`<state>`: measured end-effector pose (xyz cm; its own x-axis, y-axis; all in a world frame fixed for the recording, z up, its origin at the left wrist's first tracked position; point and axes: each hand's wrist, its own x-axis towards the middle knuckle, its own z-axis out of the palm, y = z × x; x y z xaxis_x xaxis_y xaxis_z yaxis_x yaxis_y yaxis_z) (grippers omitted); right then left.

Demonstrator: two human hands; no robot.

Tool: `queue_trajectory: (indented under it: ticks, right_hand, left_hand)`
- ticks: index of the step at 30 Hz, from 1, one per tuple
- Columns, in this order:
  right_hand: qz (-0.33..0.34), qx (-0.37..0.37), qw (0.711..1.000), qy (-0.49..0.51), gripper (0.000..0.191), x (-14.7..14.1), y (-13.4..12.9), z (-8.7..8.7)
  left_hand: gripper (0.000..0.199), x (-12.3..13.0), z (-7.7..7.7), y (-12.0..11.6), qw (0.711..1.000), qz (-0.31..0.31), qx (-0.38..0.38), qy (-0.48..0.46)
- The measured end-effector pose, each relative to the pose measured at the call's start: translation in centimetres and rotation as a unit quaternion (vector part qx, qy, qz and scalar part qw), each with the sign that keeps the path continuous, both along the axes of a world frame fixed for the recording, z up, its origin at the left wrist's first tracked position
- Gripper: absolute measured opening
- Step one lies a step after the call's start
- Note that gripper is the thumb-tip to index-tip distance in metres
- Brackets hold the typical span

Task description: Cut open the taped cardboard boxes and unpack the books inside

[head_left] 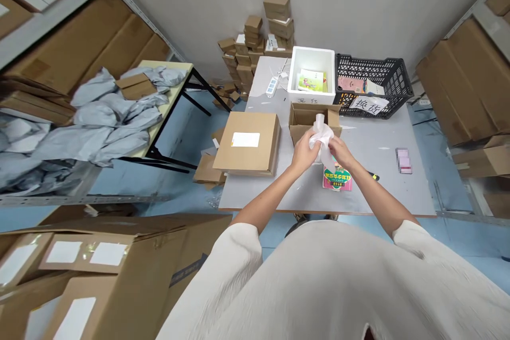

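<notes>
Both my hands are closed on a crumpled piece of thin white wrapping [322, 132], held above the grey table. My left hand [305, 151] pinches its left side, while my right hand [340, 151] grips the right side. Just behind the wrapping stands an open cardboard box [299, 118] with its flaps up. Below my hands lies a book with a pink and green cover [337, 179], partly covered by the wrapping and my right arm. A dark cutter-like tool with a yellow part [373, 176] pokes out beside my right forearm.
A closed carton with a white label [252, 151] sits at the table's left. Behind are a white foam box [312, 96] holding books and a black crate [398, 87]. A power strip [272, 86] lies near the back. Grey parcels [95, 117] cover the side table; a large carton [159, 271] stands front left.
</notes>
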<state>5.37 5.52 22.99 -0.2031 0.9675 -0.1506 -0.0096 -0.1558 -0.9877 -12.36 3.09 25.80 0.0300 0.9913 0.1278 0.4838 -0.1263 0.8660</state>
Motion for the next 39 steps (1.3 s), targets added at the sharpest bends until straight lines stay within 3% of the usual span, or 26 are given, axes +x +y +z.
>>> queue_trajectory:
  ticks: [3, 7, 10, 15, 17, 22, 26, 30, 33, 36, 39]
  right_hand:
    - [-0.022, 0.034, 0.999, 0.008, 0.038, -0.8, 3.3, 2.4]
    - [-0.001, 0.126, 0.992, -0.026, 0.039, -1.7, 7.8, 4.7]
    - [0.013, 0.178, 0.983, -0.034, 0.043, -2.1, 10.0, 5.2]
    - [-0.064, 0.193, 0.966, -0.160, 0.040, -0.9, 10.7, 3.1]
    - [-0.058, 0.189, 0.951, -0.239, 0.041, -0.1, 10.2, 2.0]
    - [-0.003, 0.178, 0.898, -0.402, 0.037, 1.1, 8.8, 0.1]
    - [0.014, 0.168, 0.889, -0.425, 0.037, 1.3, 9.1, -0.7]
    - [0.011, 0.168, 0.892, -0.420, 0.039, 1.5, 9.8, -1.2]
    - [0.015, 0.169, 0.892, -0.419, 0.039, 1.5, 10.0, -1.3]
    - [0.022, 0.172, 0.891, -0.419, 0.039, 1.4, 10.0, -1.2]
    - [0.021, 0.168, 0.892, -0.419, 0.039, 1.4, 9.9, -1.0]
  left_hand:
    - [0.041, -0.3, 2.2, 3.1, 0.999, 0.014, 0.040, 0.010]
    - [0.023, -0.9, 4.1, 7.5, 0.995, 0.023, 0.088, 0.032]
    - [0.018, -1.2, 4.5, 10.2, 0.993, 0.038, 0.104, 0.035]
    - [0.015, -2.0, 3.2, 13.2, 0.991, 0.098, 0.078, 0.048]
    - [0.014, -2.4, 2.2, 14.0, 0.991, 0.105, 0.045, 0.075]
    - [0.017, -2.7, -0.8, 15.8, 0.984, 0.067, -0.050, 0.157]
    - [0.019, -2.5, -2.5, 16.4, 0.979, 0.019, -0.084, 0.183]
    - [0.033, -2.3, -2.5, 16.1, 0.972, -0.005, -0.052, 0.228]
    - [0.027, -2.3, -2.0, 16.1, 0.964, -0.016, -0.010, 0.264]
    - [0.014, -2.2, -1.9, 16.6, 0.958, -0.067, -0.049, 0.273]
    - [0.024, -2.1, -2.2, 16.9, 0.952, -0.104, -0.073, 0.279]
